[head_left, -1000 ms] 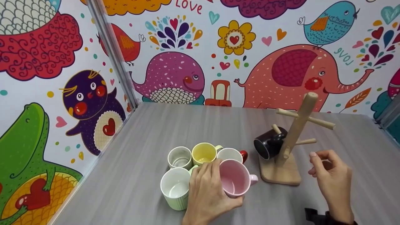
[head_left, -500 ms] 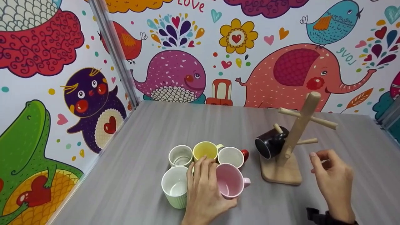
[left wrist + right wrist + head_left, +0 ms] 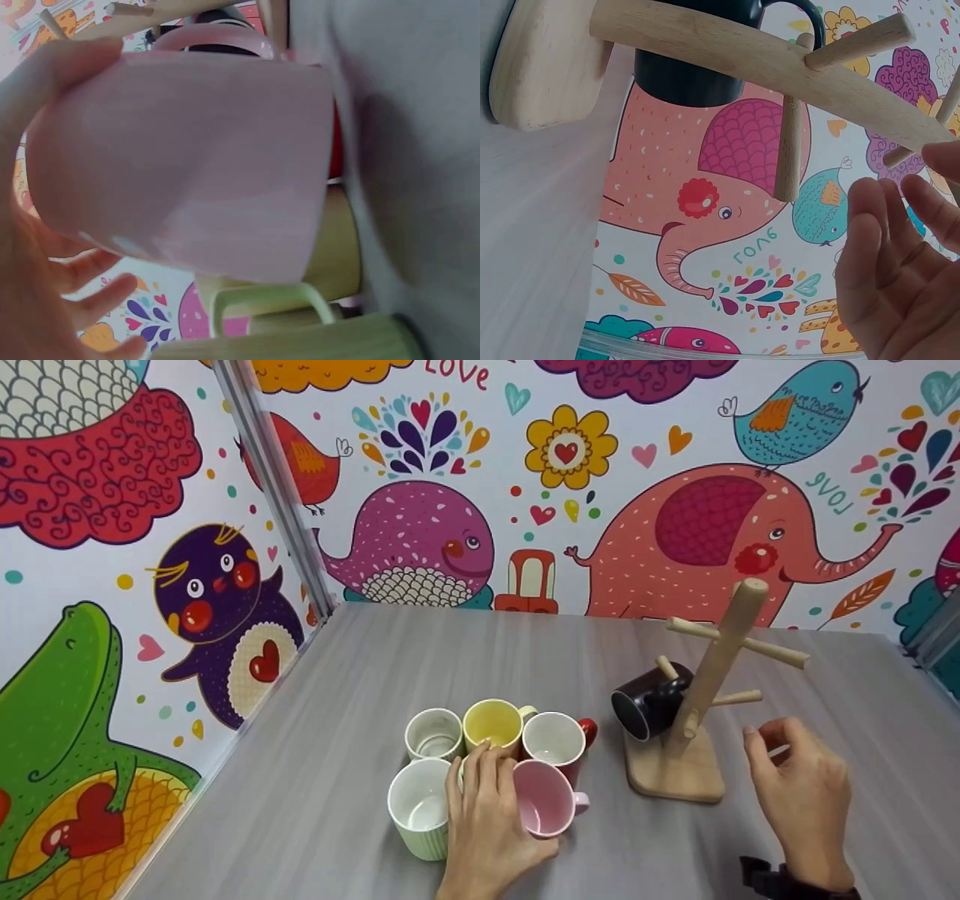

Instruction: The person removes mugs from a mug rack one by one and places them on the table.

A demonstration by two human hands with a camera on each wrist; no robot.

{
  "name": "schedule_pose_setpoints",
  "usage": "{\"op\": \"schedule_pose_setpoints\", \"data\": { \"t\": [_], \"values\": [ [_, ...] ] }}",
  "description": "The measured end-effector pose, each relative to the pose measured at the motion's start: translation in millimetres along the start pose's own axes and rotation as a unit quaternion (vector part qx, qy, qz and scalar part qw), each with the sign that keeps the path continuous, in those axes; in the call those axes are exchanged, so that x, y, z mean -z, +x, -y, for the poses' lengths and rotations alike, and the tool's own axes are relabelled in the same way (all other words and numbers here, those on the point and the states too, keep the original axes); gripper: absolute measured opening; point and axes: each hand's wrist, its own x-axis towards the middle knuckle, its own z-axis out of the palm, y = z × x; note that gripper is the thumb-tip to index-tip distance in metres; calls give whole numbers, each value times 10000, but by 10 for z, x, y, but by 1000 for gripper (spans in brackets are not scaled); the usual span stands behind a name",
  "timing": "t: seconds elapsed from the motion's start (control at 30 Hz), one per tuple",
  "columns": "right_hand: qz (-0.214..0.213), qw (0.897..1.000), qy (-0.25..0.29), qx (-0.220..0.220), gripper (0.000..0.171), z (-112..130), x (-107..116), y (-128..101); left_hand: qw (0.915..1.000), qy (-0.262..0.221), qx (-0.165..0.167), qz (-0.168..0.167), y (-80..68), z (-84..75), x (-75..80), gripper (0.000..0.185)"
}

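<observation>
My left hand grips a pink mug, thumb on its near side and fingers along its left. In the left wrist view the pink mug fills the middle, its base close to the grey table; whether it touches is unclear. The mug's handle points right. Left of the hand is a light green ribbed mug, its handle mostly hidden by the fingers. A yellow mug, a whitish mug and a white-inside mug with a red handle stand behind. My right hand, loosely curled, holds nothing beside a wooden mug tree.
A black mug hangs tilted on a left peg of the mug tree, whose square base stands on the grey table. Other pegs stick out at several heights. Cartoon-printed walls close off the back and left.
The pink mug has moved left and down toward the other mugs, still in my left hand. My right hand has stayed almost still beside the mug tree.
</observation>
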Motion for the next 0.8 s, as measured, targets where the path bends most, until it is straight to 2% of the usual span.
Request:
{"op": "schedule_pose_setpoints", "data": {
  "t": [0.17,0.37,0.8],
  "values": [
    [3,10000,5,-93,12,-1,-3,2,9999,-57,99,113,-20,41,-33,93],
    [-25,9999,69,-113,12,-14,-11,-1,9993,9,249,274,-36,88,-56,84],
    [26,9989,451,-119,10,-11,-11,1,9979,172,587,192,-83,120,-56,84]
  ]
}}
